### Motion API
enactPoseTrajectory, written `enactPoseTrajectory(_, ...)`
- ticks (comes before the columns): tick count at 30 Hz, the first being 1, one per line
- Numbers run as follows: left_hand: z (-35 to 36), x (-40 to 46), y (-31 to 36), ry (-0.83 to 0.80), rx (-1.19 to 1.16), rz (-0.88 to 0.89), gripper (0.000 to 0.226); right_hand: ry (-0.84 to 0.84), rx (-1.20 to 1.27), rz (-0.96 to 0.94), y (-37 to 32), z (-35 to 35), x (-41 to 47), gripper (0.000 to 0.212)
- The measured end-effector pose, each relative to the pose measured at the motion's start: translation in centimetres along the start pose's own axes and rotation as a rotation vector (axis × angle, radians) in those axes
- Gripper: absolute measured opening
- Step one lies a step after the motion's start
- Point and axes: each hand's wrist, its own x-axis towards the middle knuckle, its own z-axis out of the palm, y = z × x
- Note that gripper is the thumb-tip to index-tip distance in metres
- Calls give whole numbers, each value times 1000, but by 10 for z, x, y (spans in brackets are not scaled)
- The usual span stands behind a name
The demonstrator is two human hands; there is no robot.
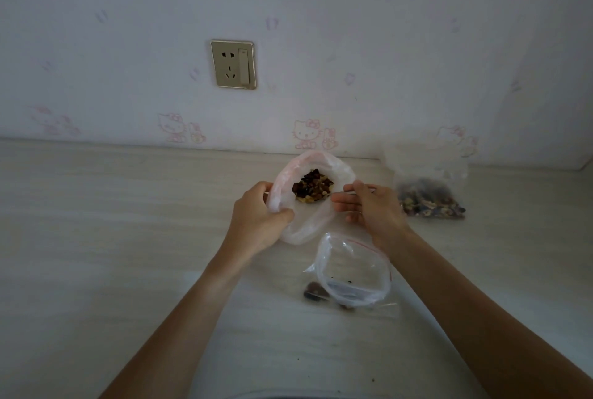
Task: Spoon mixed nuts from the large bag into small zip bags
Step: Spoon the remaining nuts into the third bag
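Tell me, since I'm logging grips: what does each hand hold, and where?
Left hand grips the large bag by its rolled-down rim. Right hand pinches the spoon by its handle.

Both forearms extended forward; left hand (pixel 256 217) curled, gripping; right hand (pixel 369 207) pinching, fingers partly extended.

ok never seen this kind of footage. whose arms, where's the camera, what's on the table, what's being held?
No robot: a person's bare arms, filmed by one wide-angle camera on their head, looking down. The left hand grips the rim of the large bag of mixed nuts, holding it open. The right hand pinches a spoon, its bowl at the nuts. On the table lie an open small zip bag, almost empty, nearest the camera, and a filled bag at the right.
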Motion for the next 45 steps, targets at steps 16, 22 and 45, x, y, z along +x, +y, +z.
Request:
enactPoseTrajectory(16,-8,1,-8,142,-22,29,43,-86,76,14,-9,-10,-11,33)
enactPoseTrajectory(22,-16,-2,-4,245,52,87,63,-125,136,-10,-28,-15,-21,33)
enactPoseTrajectory(45,22,-81,30,-50,308,207,15,-238,-89,-215,-8,-109,-136,34)
